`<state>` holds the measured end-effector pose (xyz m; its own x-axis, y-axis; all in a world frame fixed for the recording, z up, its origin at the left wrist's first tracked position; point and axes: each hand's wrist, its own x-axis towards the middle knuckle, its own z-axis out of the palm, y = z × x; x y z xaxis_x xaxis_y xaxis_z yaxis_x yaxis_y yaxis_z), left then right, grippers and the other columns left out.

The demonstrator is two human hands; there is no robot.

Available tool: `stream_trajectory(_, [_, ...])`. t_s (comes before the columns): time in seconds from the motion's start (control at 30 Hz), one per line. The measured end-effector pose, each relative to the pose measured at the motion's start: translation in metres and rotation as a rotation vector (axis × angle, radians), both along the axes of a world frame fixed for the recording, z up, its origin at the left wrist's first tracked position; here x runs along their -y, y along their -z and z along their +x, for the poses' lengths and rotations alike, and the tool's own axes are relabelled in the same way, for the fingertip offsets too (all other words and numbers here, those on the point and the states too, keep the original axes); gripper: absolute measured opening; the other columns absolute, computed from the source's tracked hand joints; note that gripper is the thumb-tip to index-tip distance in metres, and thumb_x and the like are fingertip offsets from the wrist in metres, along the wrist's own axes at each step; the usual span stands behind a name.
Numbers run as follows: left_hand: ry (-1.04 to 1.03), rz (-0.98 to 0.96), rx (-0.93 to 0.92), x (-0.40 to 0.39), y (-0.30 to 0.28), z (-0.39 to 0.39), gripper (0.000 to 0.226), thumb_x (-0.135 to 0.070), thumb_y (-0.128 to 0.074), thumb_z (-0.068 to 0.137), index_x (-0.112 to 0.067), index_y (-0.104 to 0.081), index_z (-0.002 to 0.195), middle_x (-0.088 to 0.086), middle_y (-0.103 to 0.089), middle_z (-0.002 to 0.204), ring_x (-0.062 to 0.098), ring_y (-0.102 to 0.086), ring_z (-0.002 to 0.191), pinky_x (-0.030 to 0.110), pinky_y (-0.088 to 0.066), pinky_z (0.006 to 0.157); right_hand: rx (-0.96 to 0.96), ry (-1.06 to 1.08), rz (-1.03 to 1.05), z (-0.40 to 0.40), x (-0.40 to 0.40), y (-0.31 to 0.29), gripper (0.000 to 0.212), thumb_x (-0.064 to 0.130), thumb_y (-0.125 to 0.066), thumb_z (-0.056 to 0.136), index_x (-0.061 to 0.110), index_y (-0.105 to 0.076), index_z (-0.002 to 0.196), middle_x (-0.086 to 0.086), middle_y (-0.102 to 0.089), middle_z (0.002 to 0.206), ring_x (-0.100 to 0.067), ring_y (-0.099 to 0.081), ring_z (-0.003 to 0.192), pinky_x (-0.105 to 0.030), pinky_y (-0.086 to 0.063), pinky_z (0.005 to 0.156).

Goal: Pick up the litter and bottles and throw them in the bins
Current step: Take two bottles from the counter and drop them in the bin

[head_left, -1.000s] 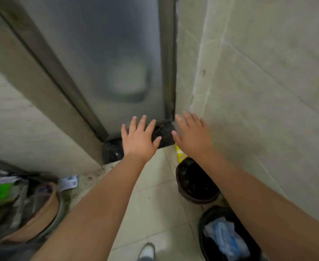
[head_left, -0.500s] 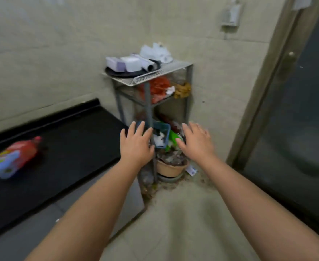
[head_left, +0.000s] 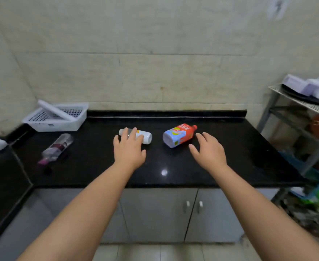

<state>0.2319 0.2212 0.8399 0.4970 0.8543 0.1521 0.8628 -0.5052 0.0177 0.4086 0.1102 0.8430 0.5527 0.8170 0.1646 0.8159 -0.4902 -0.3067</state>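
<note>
**View swings from doorway to counter; three bottles now in reach**

Change noted: a second ago the person faced a frosted door with two dark bins on the floor below the hands. Half a second ago the view passed a cluttered metal rack. Now the person squares up to a black countertop. Bins no longer in view; by the earlier frames they lie off to the person's right, past the rack.

On the counter, all lying on their sides:
- white bottle, centre-left
- red and blue bottle, centre-right, cap pointing to the back right
- clear bottle with purple cap, well apart to the left, near a white basket

Hands: both empty, as they were in the two prior frames. Left hand has fingers spread, fingertips overlapping the near end of the white bottle; touching or just above it, cannot tell. Not closed on it. Right hand fingers apart, just beside the red and blue bottle, not in contact.

Reading: the turn puts the litter in front and the bins behind. Nothing picked up yet on this pass. Likely step in hand is a two-handed pickup, one bottle each. The round white bottle may roll if nudged before fingers wrap it. The clear bottle would need a further reach or second trip.
</note>
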Motion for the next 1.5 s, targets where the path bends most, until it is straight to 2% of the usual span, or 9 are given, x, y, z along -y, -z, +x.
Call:
stream_trajectory(0.2, [-0.157,-0.116,-0.038,-0.086,0.025,-0.009,0.051,-0.033,-0.048,0.094,-0.019,-0.034,0.141,0.004,-0.026,0.154,0.024,-0.020,0.144,0.041,-0.028,0.114,-0.238,0.091,-0.016,0.026,-0.095,0.019,0.062,0.038,-0.048,0.093,0.012,-0.025,0.145,-0.017,-0.040,0.144,-0.037,-0.044,0.128,-0.044,-0.042,0.100])
stream_trajectory(0.43, [-0.295,-0.367,-0.012,-0.210,0.070,0.048,0.053,-0.040,-0.045,0.095,-0.016,-0.035,0.141,0.011,-0.048,0.136,0.030,-0.044,0.127,0.039,-0.043,0.097,-0.410,0.213,-0.141,0.102,-0.244,0.067,0.067,0.048,-0.054,0.086,0.009,-0.037,0.137,-0.019,-0.036,0.144,-0.040,-0.040,0.130,-0.047,-0.038,0.105])
stream_trajectory(0.6, [-0.371,-0.645,0.183,-0.273,0.111,0.103,0.059,-0.046,-0.043,0.094,-0.025,-0.023,0.146,0.018,-0.033,0.148,0.039,-0.042,0.129,0.044,-0.040,0.102,-0.387,0.336,-0.316,0.134,-0.310,0.113,0.080,0.062,-0.054,0.080,0.012,-0.036,0.139,-0.015,-0.026,0.152,-0.044,-0.030,0.135,-0.046,-0.037,0.108])
stream_trajectory(0.67, [-0.415,-0.727,0.245,-0.289,0.124,0.118,0.060,-0.047,-0.043,0.094,-0.030,-0.022,0.147,0.019,-0.018,0.153,0.040,-0.040,0.130,0.044,-0.039,0.105,-0.388,0.340,-0.323,0.136,-0.328,0.125,0.080,0.056,-0.059,0.080,0.017,-0.028,0.142,-0.012,-0.010,0.157,-0.047,-0.015,0.139,-0.053,-0.034,0.108])
stream_trajectory(0.73, [-0.421,-0.719,0.282,-0.304,0.133,0.128,0.054,-0.046,-0.047,0.093,-0.031,-0.032,0.142,0.018,-0.010,0.155,0.040,-0.039,0.129,0.044,-0.039,0.104,-0.334,0.247,-0.315,0.138,-0.343,0.132,0.080,0.049,-0.067,0.077,0.018,-0.029,0.140,-0.010,-0.009,0.156,-0.044,-0.010,0.141,-0.054,-0.032,0.108])
stream_trajectory(0.83, [-0.316,-0.653,0.224,-0.328,0.140,0.131,0.045,-0.039,-0.058,0.089,-0.021,-0.044,0.128,0.019,-0.012,0.154,0.041,-0.037,0.129,0.045,-0.038,0.104,-0.277,0.087,-0.336,0.141,-0.355,0.136,0.078,0.040,-0.075,0.072,0.019,-0.036,0.135,-0.010,-0.008,0.157,-0.036,-0.014,0.142,-0.051,-0.033,0.109])
stream_trajectory(1.03, [-0.132,-0.619,0.000,-0.354,0.149,0.116,0.067,-0.034,-0.065,0.084,-0.021,-0.028,0.138,0.021,-0.036,0.135,0.037,-0.046,0.120,0.042,-0.045,0.097,-0.373,0.370,-0.394,0.120,-0.352,0.136,0.094,0.042,-0.076,0.070,0.028,-0.020,0.144,-0.021,-0.030,0.139,-0.041,-0.038,0.127,-0.049,-0.038,0.104])
stream_trajectory(1.23, [0.036,-0.684,0.029,-0.351,0.121,0.134,0.060,-0.032,-0.067,0.080,-0.017,-0.035,0.128,0.019,-0.041,0.126,0.037,-0.053,0.111,0.041,-0.048,0.091,-0.446,0.503,-0.323,0.097,-0.319,0.119,0.089,0.038,-0.075,0.069,0.028,-0.024,0.141,-0.018,-0.037,0.132,-0.040,-0.043,0.122,-0.045,-0.040,0.102])
stream_trajectory(1.5, [0.706,-0.623,0.061,-0.185,0.058,0.268,0.052,-0.026,-0.066,0.079,-0.017,-0.039,0.122,0.013,-0.047,0.123,0.036,-0.054,0.108,0.038,-0.047,0.085,-0.439,0.872,-0.030,0.124,-0.124,0.049,0.088,0.037,-0.074,0.067,0.028,-0.025,0.140,-0.016,-0.040,0.130,-0.040,-0.047,0.118,-0.043,-0.044,0.098])
